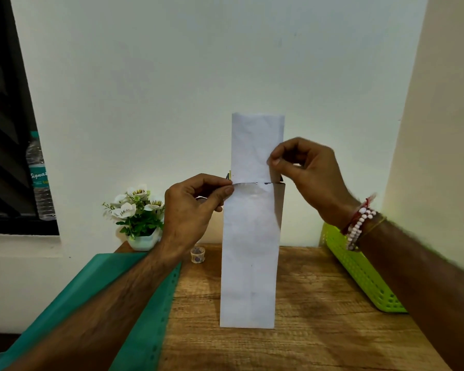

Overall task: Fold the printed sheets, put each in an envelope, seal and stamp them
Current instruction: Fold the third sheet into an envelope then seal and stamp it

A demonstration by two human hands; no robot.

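White envelope [248, 263], long and narrow, stands upright in the middle of the view with its open mouth at the top. A folded sheet [252, 145] is partly inside it - the lower end is hidden in the mouth, and the larger part still rises straight above the envelope in front of the pale wall.

The left hand [190, 210] is at the upper left corner of the envelope. Its fingers [223, 192] are curled, and thumb and forefinger pinch the edge of the mouth. The right hand [311, 172] is above and to the right of the mouth; its fingers [277, 162] pinch the right edge of the folded sheet. On this wrist there are bead bracelets [359, 223], red and white.

Behind the lower half of the envelope lies the wooden bench [306, 317]. I cannot tell if the bottom edge of the envelope touches the wood or hangs above it.

Left of the envelope, near the wall, there is a small roll of clear tape [198, 254], and further left a white pot with white flowers [140, 212]. A teal plastic folder [113, 290] with punched holes lies left of the envelope, partly under the left forearm. Right of the envelope - well apart from it - is a lime green basket [359, 274]. Far to the left, a water bottle [39, 178] stands at a dark window.
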